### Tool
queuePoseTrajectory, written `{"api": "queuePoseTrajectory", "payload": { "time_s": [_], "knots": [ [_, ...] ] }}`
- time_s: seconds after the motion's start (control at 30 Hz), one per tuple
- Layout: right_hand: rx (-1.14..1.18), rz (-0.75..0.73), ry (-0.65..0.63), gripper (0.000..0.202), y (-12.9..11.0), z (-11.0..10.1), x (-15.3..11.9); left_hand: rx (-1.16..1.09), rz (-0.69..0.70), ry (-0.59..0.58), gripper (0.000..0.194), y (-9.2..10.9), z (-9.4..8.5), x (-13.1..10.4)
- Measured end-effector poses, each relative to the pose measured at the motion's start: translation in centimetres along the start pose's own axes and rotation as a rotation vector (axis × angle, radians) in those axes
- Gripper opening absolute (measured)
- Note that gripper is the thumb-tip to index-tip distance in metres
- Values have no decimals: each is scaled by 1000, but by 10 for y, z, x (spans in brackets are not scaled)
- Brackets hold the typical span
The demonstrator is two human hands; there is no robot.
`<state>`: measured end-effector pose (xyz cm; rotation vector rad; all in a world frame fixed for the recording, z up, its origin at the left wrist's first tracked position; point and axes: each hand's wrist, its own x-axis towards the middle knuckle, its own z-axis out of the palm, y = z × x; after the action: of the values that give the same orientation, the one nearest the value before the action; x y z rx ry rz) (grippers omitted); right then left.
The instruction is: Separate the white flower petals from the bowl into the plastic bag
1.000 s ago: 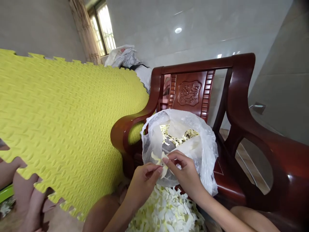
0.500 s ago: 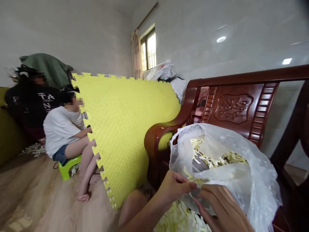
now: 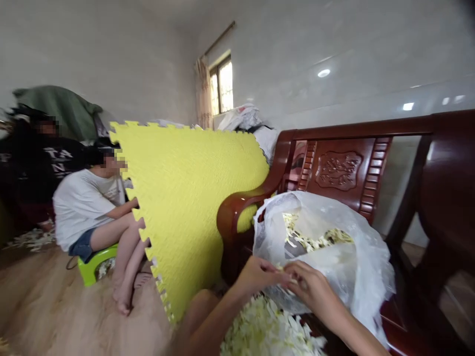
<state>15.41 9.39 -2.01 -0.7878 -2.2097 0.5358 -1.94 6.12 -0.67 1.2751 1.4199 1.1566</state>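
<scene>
My left hand (image 3: 260, 274) and my right hand (image 3: 306, 284) meet fingertip to fingertip in front of an open white plastic bag (image 3: 371, 262). Both hands have their fingers closed; a small pale yellowish bit shows between them, too blurred to name. Inside the bag lie pale yellow-green strips (image 3: 337, 236) and something dark. Below my hands is a heap of pale, petal-like pieces (image 3: 267, 329). The bag rests on the seat of a carved dark-red wooden bench (image 3: 337, 170).
A tall yellow foam mat (image 3: 185, 198) stands left of the bench's curved armrest (image 3: 232, 210). Beyond it a person in a white shirt (image 3: 87, 198) sits on a green stool (image 3: 88, 272), bare feet on the floor. Another person in black (image 3: 40, 173) is behind, near scattered pale pieces (image 3: 35, 240).
The view has shifted, showing more of the bench at right and more of the heap. My right hand has turned, and its fingers now curl against my left fingertips.
</scene>
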Motion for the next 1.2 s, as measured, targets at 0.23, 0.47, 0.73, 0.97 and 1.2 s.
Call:
{"api": "queuePoseTrajectory", "payload": {
  "time_s": [0.23,0.47,0.73,0.97,1.2],
  "knots": [
    [578,430,156,32,-9,15,-16,-117,45,37,35,-1,4,-17],
    [565,365,179,25,-29,15,-17,-233,114,112,22,-1,5,-42],
    [364,145,115,16,-45,10,-11,-202,154,42,13,1,-13,-46],
    [575,233,182,17,-52,10,-13,-163,302,21,7,-3,-17,-46],
    [762,334,214,20,-49,4,-35,-75,367,2,6,5,2,-56]
  ]
}}
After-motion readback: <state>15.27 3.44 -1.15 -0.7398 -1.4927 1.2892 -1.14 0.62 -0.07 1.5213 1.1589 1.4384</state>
